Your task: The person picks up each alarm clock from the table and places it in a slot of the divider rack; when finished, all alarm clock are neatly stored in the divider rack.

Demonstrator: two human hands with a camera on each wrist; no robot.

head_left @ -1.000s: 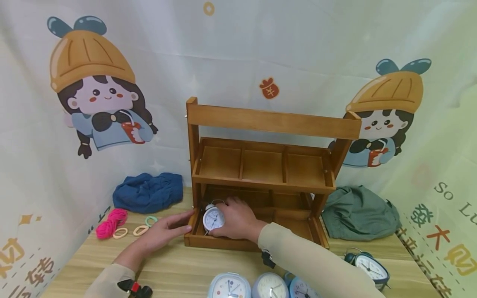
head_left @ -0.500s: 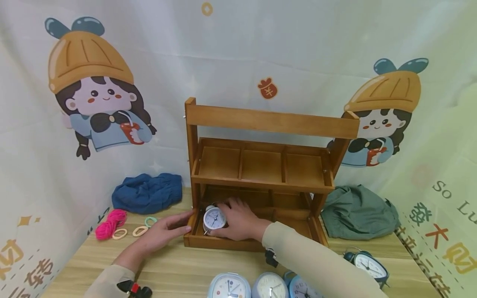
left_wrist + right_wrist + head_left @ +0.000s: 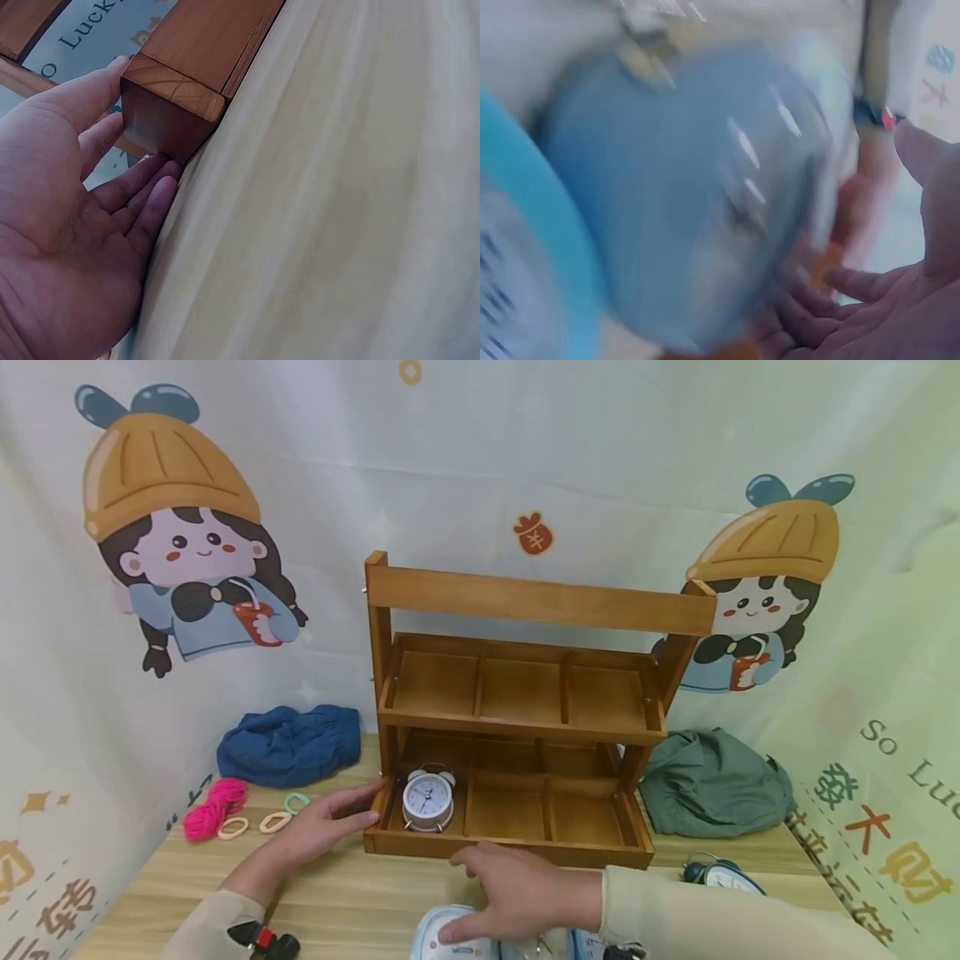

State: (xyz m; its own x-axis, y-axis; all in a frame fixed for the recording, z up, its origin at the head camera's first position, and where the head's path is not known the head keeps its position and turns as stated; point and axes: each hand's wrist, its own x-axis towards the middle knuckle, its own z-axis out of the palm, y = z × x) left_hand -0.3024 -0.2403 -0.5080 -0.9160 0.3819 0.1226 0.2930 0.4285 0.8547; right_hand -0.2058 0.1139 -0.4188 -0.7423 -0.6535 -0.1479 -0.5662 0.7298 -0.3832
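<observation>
A white twin-bell alarm clock (image 3: 427, 799) stands upright in the lower left compartment of the wooden shelf (image 3: 517, 856). My left hand (image 3: 326, 827) touches the shelf's lower left end, its fingers fairly straight in the left wrist view. Spread and holding nothing, my right hand (image 3: 517, 893) is over the front row of clocks. Its thumb overlaps a pale blue-and-white alarm clock (image 3: 431, 935) in the head view; contact is unclear. Beside that clock, two more are partly hidden by the hand and sleeve. A blurred bluish clock (image 3: 667, 195) and a turquoise-rimmed clock (image 3: 555, 210) fill the right wrist view.
A dark green alarm clock (image 3: 720, 875) lies at the right, partly behind the sleeve. Grey-green cloth (image 3: 716, 785) is beside the shelf, blue cloth (image 3: 292, 746) on the other side. Pink yarn (image 3: 213, 810) and several small rings (image 3: 232, 828) lie on the left.
My right hand has let go of the white alarm clock, left it in the lower left compartment, and moved toward the front clocks. The left hand has stayed at the shelf.
</observation>
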